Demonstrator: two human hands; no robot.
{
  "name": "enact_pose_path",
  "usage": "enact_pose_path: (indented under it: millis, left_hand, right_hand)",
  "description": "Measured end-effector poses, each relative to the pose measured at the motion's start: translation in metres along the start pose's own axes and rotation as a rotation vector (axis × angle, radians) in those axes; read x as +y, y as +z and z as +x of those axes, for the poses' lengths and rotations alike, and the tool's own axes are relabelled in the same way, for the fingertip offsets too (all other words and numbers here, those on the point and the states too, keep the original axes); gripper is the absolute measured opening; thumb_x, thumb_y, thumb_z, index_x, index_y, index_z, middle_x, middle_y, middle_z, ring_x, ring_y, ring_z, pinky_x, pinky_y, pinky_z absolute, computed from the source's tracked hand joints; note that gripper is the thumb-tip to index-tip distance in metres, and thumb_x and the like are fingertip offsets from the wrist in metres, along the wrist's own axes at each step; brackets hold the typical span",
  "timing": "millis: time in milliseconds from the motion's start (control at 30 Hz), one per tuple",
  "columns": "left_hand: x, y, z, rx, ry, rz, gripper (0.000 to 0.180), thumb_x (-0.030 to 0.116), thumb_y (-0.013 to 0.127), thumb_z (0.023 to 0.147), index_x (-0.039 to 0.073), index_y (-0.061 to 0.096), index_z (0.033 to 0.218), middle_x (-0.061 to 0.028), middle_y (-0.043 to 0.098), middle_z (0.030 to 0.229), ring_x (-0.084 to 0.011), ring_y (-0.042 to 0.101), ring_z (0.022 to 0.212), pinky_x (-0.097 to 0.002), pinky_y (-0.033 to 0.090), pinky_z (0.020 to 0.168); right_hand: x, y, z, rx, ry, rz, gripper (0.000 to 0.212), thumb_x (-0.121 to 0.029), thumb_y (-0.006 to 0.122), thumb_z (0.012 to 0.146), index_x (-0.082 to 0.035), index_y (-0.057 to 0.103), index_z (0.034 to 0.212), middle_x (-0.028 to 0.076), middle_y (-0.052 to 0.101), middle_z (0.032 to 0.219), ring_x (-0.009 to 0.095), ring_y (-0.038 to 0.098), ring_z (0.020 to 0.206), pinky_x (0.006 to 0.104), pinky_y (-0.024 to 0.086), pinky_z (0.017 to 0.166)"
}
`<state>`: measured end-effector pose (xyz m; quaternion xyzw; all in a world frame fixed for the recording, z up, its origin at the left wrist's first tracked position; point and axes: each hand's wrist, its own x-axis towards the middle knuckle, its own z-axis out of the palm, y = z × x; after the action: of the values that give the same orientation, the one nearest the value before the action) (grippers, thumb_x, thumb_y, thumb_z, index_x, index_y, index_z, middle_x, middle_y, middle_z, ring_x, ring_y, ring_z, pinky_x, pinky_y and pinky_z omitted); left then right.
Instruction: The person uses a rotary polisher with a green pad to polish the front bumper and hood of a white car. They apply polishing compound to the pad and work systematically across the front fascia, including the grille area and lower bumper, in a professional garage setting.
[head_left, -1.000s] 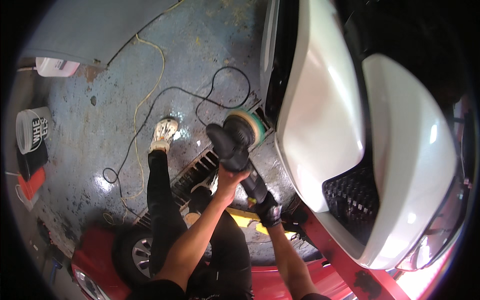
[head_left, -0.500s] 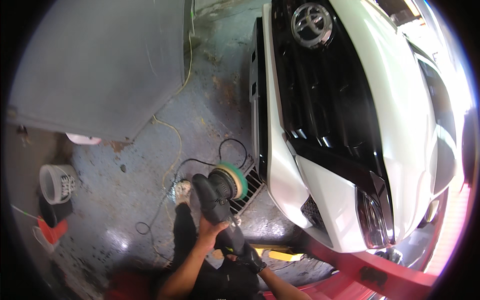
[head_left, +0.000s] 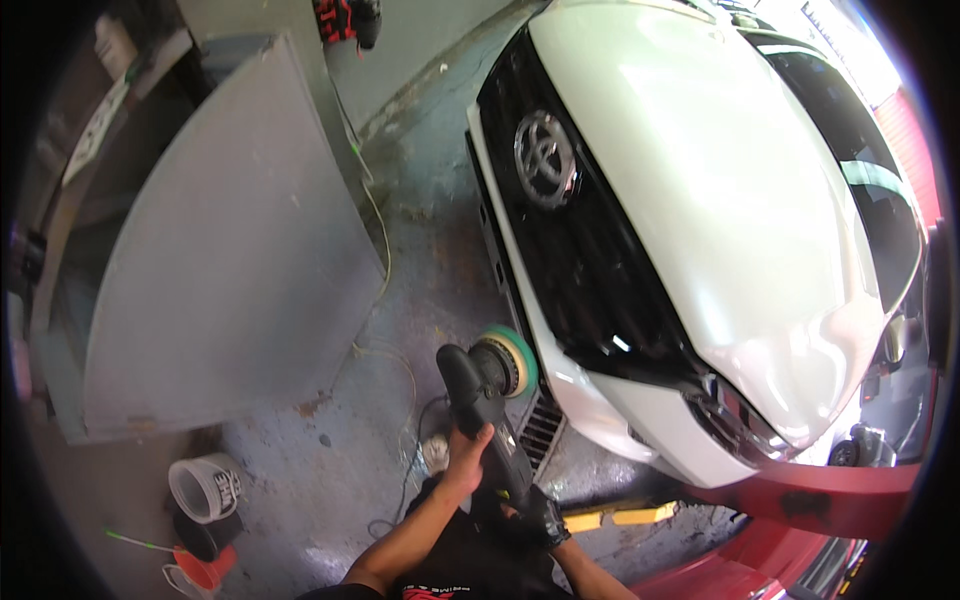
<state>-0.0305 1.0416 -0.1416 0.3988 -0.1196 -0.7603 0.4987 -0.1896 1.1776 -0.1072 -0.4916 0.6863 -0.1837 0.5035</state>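
Two-handed hold on a black polisher just off the white car's nose

The polisher (head_left: 485, 405) is at the front of the white car (head_left: 690, 180), pad end toward its bumper; whether the pad touches the paint cannot be told. It looks weighty, with much of the load likely in the motor head, so it would tend to tip pad-first if held by the tail alone. The housing should be rigid and a little slick where smooth; the pad (head_left: 518, 358) should be soft and give under pressure. The sound places to take hold are the front handle, the neck and the rear end, clear of the pad.

The left grip (head_left: 468, 460), bare, is wrapped round the neck, thumb over the housing. The right grip (head_left: 543, 518), in a dark glove, is closed round the rear end, farther from the white car's bumper than the left.

In looks the tool is long and matt black, with a stubby rounded front handle and a round pad layered cream and green.

Outward, a drain grate (head_left: 543, 432) lies in the floor just beside the white car's bumper; a grey panel (head_left: 240, 250) stands across the floor from its grille, with a pale bucket (head_left: 190, 490) well apart from it.
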Motion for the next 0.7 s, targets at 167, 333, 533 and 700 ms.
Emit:
enact_pose_path:
  millis: [167, 333, 533, 700]
  left_hand:
    - [0.037, 0.032, 0.041, -0.079, -0.047, -0.089, 0.076, 0.052, 0.081, 0.089, 0.009, 0.049, 0.144, -0.0038, 0.058, 0.134, -0.0175, 0.055, 0.123, -0.0393, 0.043, 0.109]
    - [0.095, 0.049, 0.102, -0.079, -0.143, -0.102, 0.074, 0.057, 0.074, 0.092, 0.008, 0.053, 0.142, -0.0057, 0.062, 0.134, -0.0209, 0.060, 0.121, -0.0416, 0.049, 0.105]
    - [0.198, 0.109, 0.177, -0.100, 0.025, 0.053, 0.073, 0.069, 0.061, 0.095, 0.005, 0.058, 0.129, -0.0125, 0.070, 0.106, -0.0247, 0.071, 0.092, -0.0414, 0.060, 0.082]
    - [0.237, 0.093, 0.291, 0.019, 0.007, 0.152, 0.073, 0.058, 0.065, 0.098, 0.002, 0.052, 0.143, -0.0118, 0.065, 0.129, -0.0233, 0.065, 0.113, -0.0402, 0.052, 0.100]
  right_hand:
    - [-0.019, -0.018, 0.051, 0.041, -0.219, 0.212, 0.046, -0.028, 0.075, 0.090, -0.004, 0.065, 0.128, 0.020, 0.070, 0.116, 0.036, 0.068, 0.110, 0.0438, 0.055, 0.092]
    - [-0.064, -0.026, 0.118, 0.077, -0.380, -0.024, 0.059, -0.030, 0.080, 0.087, -0.002, 0.060, 0.135, 0.021, 0.070, 0.120, 0.036, 0.069, 0.113, 0.0426, 0.054, 0.095]
    - [-0.195, -0.068, 0.190, -0.023, -0.122, 0.245, 0.043, -0.031, 0.080, 0.087, -0.002, 0.070, 0.117, 0.019, 0.075, 0.103, 0.036, 0.073, 0.099, 0.0437, 0.056, 0.088]
    - [-0.228, -0.040, 0.283, 0.086, -0.032, 0.339, 0.042, -0.030, 0.078, 0.088, -0.003, 0.069, 0.119, 0.019, 0.075, 0.104, 0.031, 0.074, 0.100, 0.0411, 0.056, 0.087]
